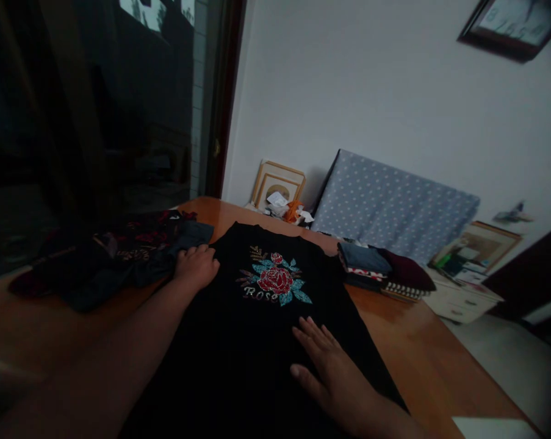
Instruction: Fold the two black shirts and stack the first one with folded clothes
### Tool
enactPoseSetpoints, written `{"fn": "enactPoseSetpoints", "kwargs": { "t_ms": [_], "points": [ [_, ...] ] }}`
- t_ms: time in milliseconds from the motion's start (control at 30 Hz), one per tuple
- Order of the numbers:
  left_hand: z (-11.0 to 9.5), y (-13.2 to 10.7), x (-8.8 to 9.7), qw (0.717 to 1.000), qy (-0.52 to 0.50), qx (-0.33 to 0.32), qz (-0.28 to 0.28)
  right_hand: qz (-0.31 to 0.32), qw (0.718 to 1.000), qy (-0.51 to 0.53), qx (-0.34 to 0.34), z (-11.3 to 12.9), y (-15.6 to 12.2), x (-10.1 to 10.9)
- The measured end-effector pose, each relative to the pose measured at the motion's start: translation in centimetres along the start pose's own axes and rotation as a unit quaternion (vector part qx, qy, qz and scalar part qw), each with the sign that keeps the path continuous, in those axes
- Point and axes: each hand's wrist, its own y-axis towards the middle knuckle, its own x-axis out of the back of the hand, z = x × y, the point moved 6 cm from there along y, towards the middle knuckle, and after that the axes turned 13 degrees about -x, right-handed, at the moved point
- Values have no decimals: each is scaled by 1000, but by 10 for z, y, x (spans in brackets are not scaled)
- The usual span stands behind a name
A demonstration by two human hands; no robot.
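A black shirt (238,341) lies spread out on the wooden table, its neckline away from me. On its chest is a glittery red rose print (276,279) with teal leaves and the word "Rose". At the shirt's left edge, near the shoulder, my left hand (196,266) is closed with curled fingers on the fabric; its fingertips are hidden. My right hand (332,369) rests open on the shirt below the print, fingers stretched forward and thumb apart.
Left on the table (385,326) is a loose heap of dark clothes (119,256). Folded clothes (364,259) are stacked at the right, beside a maroon folded garment (406,271). Behind stand a dotted grey cloth cover (389,204) and picture frames (279,177).
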Motion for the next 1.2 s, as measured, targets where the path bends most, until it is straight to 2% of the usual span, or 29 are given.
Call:
{"fn": "enactPoseSetpoints", "kwargs": {
  "t_ms": [67,167,367,667,833,933,1067,1133,1200],
  "points": [
    [-3,-1,6,999,29,-9,-11,20,1000,0,15,0,-19,-8],
    [-7,-1,11,997,73,-24,-6,18,999,-7,29,-2,-30,-16],
    [-2,2,5,993,88,-55,51,-2,999,5,37,-4,-33,-15],
    [28,0,-1,990,55,-83,104,-13,999,25,41,-5,-36,-12],
    [23,-12,7,985,60,-103,122,-19,999,24,40,-5,-36,-13],
    [11,-23,17,991,38,-92,88,-18,999,15,40,-5,-35,-16],
    [4,-47,33,994,-69,-80,17,-27,999,5,43,-8,-32,-24],
    [15,-64,46,991,-116,-58,-17,-39,998,-2,42,-11,-31,-28],
    [37,-86,62,992,-122,10,-32,-52,998,-9,43,-13,-30,-33]
  ]
}}
